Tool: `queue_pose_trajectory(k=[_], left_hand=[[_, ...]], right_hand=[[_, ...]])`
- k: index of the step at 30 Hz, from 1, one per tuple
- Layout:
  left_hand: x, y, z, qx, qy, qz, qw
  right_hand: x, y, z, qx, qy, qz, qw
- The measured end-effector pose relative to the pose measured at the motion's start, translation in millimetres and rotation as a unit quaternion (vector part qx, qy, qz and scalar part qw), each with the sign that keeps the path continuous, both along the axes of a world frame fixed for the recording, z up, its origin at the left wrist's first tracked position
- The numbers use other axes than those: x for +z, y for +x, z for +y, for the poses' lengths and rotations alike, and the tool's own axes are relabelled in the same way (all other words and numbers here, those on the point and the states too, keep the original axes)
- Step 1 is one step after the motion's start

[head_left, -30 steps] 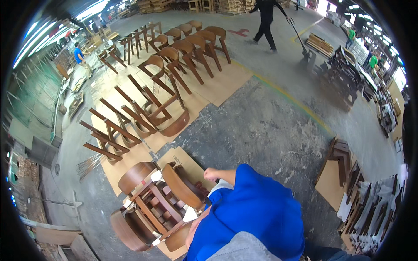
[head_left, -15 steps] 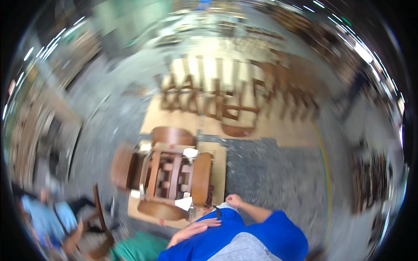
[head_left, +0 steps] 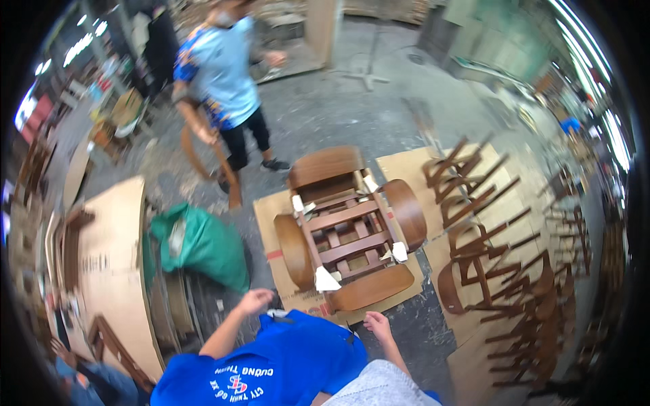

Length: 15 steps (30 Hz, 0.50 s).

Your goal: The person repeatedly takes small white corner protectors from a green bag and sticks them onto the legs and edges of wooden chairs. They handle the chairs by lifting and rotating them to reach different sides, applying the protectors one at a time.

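My left hand (head_left: 257, 300) is held out in front of my waist, its fingers stretched and holding nothing. On the other side of my body, my right hand (head_left: 378, 325) hangs with fingers curled in and nothing seen in it. Both are nearest to a stack of brown wooden chair parts on the floor, apart from it. The stack has slatted wooden frames (head_left: 351, 212) in the middle and curved brown panels (head_left: 374, 287) around its four sides. White padding (head_left: 326, 279) sits at its corners. Cardboard (head_left: 269, 256) lies beneath.
A person (head_left: 227, 74) stands beyond the stack, one hand on a curved wooden piece (head_left: 227, 174). Left are a green sack (head_left: 206, 247) and a cardboard-covered pile (head_left: 112, 254). Wooden chair frames (head_left: 474, 250) stand in rows at right. Another person (head_left: 101, 382) is at lower left.
My view has swung left, so the stack and chair frames sit farther right. My left hand has come off my shirt front and reaches outward. The green sack now shows fully.
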<state>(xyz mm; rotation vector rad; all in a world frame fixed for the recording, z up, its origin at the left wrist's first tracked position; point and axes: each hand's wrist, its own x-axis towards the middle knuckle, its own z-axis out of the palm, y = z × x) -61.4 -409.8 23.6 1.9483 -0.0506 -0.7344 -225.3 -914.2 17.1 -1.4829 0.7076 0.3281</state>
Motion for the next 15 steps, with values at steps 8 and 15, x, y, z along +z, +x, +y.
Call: queue_pose_trajectory(k=[8, 15], left_hand=[[-92.8, -136.6, 94.9, 0.617, -0.022, 0.308, 0.724], [-104.9, -189.6, 20.5, 0.506, 0.03, 0.236, 0.829]], right_hand=[[-70.7, -54.0, -52.7, -0.164, 0.041, 0.245, 0.955], [-56.8, -52.1, -82.5, 0.335, -0.157, 0.12, 0.921]])
